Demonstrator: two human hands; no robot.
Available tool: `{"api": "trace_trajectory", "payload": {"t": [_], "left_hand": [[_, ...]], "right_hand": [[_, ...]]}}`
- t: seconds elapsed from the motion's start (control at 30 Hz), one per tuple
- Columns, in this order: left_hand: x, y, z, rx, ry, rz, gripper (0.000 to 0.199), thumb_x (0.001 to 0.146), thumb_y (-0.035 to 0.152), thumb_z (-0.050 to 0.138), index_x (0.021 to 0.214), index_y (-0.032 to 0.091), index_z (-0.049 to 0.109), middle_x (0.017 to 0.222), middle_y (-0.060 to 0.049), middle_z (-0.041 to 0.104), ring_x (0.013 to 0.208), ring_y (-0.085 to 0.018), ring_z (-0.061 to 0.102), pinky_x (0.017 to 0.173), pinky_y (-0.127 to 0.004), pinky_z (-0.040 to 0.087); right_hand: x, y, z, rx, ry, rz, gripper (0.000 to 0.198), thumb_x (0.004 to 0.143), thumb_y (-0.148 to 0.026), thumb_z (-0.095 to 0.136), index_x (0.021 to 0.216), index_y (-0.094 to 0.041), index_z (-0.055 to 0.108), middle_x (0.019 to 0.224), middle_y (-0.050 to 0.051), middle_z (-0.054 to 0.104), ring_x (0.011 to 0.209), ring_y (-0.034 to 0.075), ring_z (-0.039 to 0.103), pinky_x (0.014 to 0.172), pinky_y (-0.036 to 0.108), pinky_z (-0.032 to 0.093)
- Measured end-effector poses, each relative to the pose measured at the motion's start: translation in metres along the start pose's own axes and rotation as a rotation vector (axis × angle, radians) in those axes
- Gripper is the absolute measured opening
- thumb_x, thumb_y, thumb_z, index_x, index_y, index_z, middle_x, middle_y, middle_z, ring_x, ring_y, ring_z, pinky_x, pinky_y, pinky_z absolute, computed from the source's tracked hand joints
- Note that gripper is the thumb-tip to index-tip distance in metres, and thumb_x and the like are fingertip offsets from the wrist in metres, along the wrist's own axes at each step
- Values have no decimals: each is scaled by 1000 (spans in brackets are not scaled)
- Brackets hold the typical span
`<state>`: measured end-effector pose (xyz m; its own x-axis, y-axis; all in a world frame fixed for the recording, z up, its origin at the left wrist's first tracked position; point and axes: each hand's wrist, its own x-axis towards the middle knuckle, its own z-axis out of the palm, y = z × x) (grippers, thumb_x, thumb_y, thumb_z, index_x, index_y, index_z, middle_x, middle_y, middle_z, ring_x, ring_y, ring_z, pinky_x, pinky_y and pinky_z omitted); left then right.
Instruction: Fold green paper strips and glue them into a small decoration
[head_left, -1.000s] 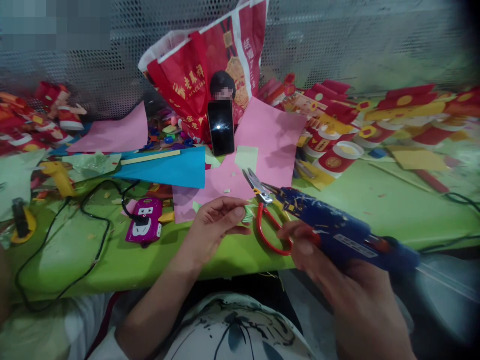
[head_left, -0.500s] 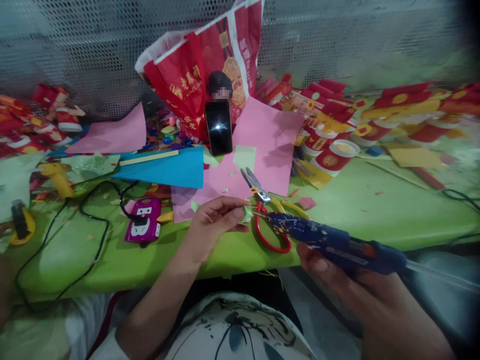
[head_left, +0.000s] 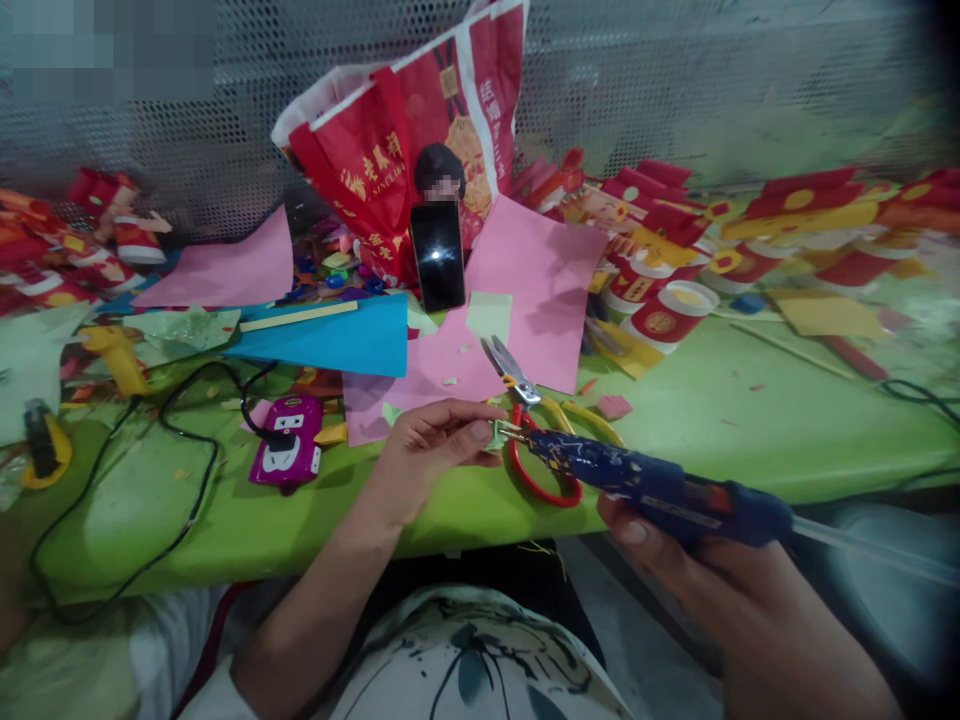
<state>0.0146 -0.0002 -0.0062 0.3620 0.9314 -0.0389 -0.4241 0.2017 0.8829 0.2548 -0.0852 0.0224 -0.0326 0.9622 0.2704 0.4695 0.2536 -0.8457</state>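
Between thumb and fingers, my left hand (head_left: 442,437) pinches a small green paper piece (head_left: 494,436) over the front of the table. My right hand (head_left: 697,560) is wrapped round a blue hot glue gun (head_left: 637,475), its body flecked with dried bits. The gun's metal nozzle points left and meets the green piece, as far as I can see. A clear glue stick (head_left: 862,540) sticks out of its back end. Just behind and below the nozzle lie scissors (head_left: 525,390) with red and yellow handles, blades apart, partly hidden by the gun.
Pink sheets (head_left: 536,290) and a blue sheet (head_left: 337,340) cover the middle. A purple power strip (head_left: 286,440) with a black cord sits left. A phone (head_left: 439,255) leans by a red bag (head_left: 375,170). Red cup figures (head_left: 667,315) crowd the right. Another person's sleeve (head_left: 150,640) shows at lower left.
My right hand has brought the glue gun slightly left, so its nozzle has come up to the green paper piece. My left hand has barely moved.
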Motion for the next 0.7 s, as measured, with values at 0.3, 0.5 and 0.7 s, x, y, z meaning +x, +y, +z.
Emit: {"api": "trace_trajectory", "payload": {"t": [0.3,0.5,0.7], "left_hand": [[0,-2,-2,13,1,-6,21,83,38,92,98,25,89,92,-4,79,80,-15,72,78,-30,69],[1,-1,-1,-20,-23,-3,15,85,35,90,98,27,89,89,-2,78,79,-12,71,78,-26,69],[1,1,0,-20,23,-18,23,80,39,94,95,23,88,92,-4,80,81,-16,73,77,-31,69]], "right_hand": [[0,0,1,-33,9,-13,20,94,-39,74,81,-25,77,67,1,72,59,19,67,55,24,60],[0,3,-2,-47,-28,-42,17,95,-35,71,82,-25,75,65,0,69,57,18,64,53,23,57],[-1,4,-3,-98,-11,-23,23,93,-44,74,79,-25,77,67,2,72,61,23,70,72,33,67]]}}
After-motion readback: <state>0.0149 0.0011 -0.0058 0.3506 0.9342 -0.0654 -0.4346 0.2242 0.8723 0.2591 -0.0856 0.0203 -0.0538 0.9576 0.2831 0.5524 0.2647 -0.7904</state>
